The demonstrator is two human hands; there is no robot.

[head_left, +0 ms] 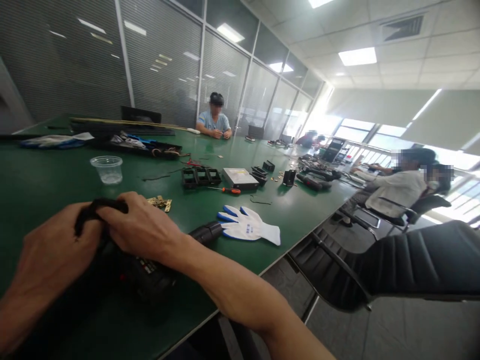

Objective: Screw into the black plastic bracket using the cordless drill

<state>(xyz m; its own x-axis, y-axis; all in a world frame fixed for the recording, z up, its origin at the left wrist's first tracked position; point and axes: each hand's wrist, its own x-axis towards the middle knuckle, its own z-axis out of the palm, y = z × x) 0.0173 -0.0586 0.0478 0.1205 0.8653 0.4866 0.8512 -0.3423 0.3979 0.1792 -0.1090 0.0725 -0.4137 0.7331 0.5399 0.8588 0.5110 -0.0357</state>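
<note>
My left hand (60, 245) and my right hand (140, 225) are close together at the lower left, both closed on a dark, soft-looking black cord (107, 202). The cord bends in a short loop between the fingers. Below my hands lies a black tool (150, 280) with a label and a small red spot, partly covered by my right forearm. Just beyond my right hand are several small brass-coloured hinges (161, 202). A clear plastic cup (107, 170) stands behind my hands. To the right lies a white and blue work glove (249, 225), touching a black cylindrical part (206, 232).
Further along the green table (180, 325) are a black frame (201, 177), an orange-handled screwdriver (229, 190), a grey box-shaped drive (240, 177) and a black tray (138, 147). A person (214, 117) sits across; others sit right. A black chair (412, 260) stands beside the table.
</note>
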